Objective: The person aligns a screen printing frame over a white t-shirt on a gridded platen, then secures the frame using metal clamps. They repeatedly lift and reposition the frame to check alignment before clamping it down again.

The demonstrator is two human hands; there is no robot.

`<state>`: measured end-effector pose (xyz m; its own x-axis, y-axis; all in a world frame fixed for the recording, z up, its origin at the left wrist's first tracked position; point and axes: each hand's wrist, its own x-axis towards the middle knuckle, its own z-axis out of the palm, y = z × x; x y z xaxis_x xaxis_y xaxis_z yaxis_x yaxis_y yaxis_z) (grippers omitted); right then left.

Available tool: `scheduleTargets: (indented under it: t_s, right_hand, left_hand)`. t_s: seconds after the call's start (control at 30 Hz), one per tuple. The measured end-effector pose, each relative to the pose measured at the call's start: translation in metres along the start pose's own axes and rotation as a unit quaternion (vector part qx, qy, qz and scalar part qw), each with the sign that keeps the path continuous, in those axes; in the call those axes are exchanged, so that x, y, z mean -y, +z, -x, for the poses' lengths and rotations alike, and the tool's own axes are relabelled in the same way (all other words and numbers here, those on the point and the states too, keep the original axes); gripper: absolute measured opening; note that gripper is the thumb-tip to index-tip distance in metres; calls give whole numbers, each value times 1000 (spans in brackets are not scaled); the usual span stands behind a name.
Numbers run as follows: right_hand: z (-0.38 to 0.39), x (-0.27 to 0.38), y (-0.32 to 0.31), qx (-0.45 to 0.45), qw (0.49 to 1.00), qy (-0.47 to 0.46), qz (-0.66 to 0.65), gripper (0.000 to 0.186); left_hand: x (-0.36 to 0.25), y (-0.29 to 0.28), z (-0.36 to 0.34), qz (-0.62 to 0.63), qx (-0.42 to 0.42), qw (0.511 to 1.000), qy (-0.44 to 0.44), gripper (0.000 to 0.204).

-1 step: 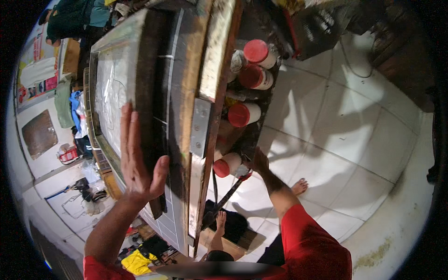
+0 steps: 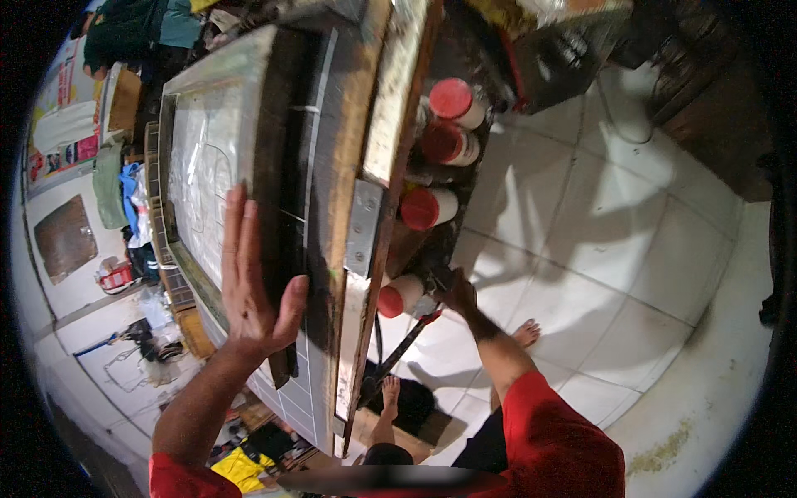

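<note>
My left hand point(image 2: 251, 290) lies with its fingers stretched out along the rim of a wooden screen frame point(image 2: 264, 108) with a pale translucent mesh. The frame rests on a dark tabletop marked with white lines point(image 2: 311, 187). Down at the right, my right hand point(image 2: 461, 295) is closed beside the lower end of a shelf, next to a lying white jar with a red lid point(image 2: 400, 296). Its fingers curl round something dark that I cannot make out. Farther along that shelf are more red-lidded jars point(image 2: 427, 207).
A wooden table edge with a metal plate point(image 2: 364, 228) runs between my arms. White floor tiles point(image 2: 573, 241) spread to the right, with a dark crate-like object point(image 2: 573, 62) beyond. Clothes and bags lie at the left; a yellow cloth point(image 2: 241, 471) is lower left. Another person point(image 2: 129, 37) stands far left.
The whole view has shifted slightly. Both hands keep nearly the same places, the left on the frame and the right beside the lowest jar.
</note>
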<state>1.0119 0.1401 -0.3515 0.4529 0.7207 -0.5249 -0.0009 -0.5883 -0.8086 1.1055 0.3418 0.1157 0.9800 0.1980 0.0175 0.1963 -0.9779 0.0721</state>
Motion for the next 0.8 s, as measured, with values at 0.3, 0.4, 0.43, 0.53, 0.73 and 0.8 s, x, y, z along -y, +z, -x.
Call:
scheduleTargets:
  t_s: [0.3, 0.4, 0.43, 0.53, 0.73, 0.8]
  right_hand:
    - [154, 147, -246, -270, 872, 176, -367, 61]
    - [148, 256, -325, -328, 871, -4, -365, 60]
    - [141, 296, -342, -318, 893, -59, -313, 61]
    - [94, 413, -365, -221, 934, -230, -159, 66]
    - [-24, 560, -316, -70, 913, -389, 103, 67]
    - [-49, 571, -297, -36, 910, -384, 151, 66]
  left_hand:
    - [-7, -26, -4, 55, 49, 997, -36, 82]
    - [-5, -33, -3, 49, 70, 995, -43, 81]
    - [-4, -36, -2, 60, 63, 995, -40, 81]
    - [2, -41, 1, 61, 82, 994, -43, 80]
    - [15, -35, 8, 122, 58, 991, -27, 81]
    - [16, -34, 9, 112, 61, 992, -14, 80]
